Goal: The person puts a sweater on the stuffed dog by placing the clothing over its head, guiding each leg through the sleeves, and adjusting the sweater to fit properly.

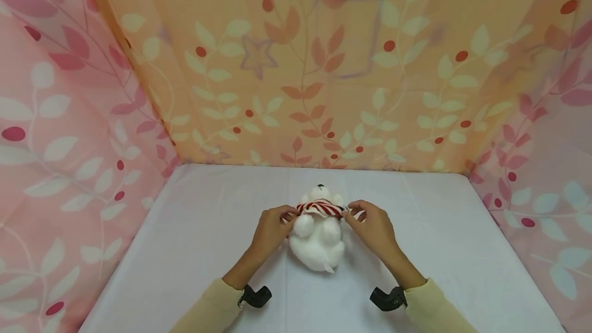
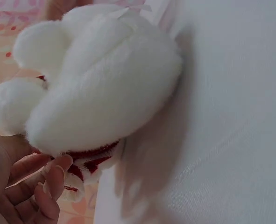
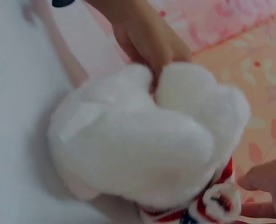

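A white plush toy animal (image 1: 316, 245) lies on the table, its dark nose toward the back and its rounded bottom toward me. Round its upper body is a red-and-white striped knit sweater (image 1: 320, 207). In the head view, my left hand (image 1: 273, 227) pinches the sweater's left side; the left wrist view shows curled fingertips (image 2: 60, 163) against the knit. Opposite, my right hand (image 1: 375, 226) holds the sweater's right end between thumb and fingers. A sleeve cuff (image 3: 217, 203) lies beside those fingers in the right wrist view, where the exact contact is partly cut off.
The toy rests on a white-covered table (image 1: 185, 251). Leaf-patterned cloth walls, an orange one (image 1: 305, 66) at the back and pink ones (image 1: 69, 168) at the sides, enclose it. Black wrist devices (image 1: 256, 297) sit by the cream sleeves (image 1: 213, 304).
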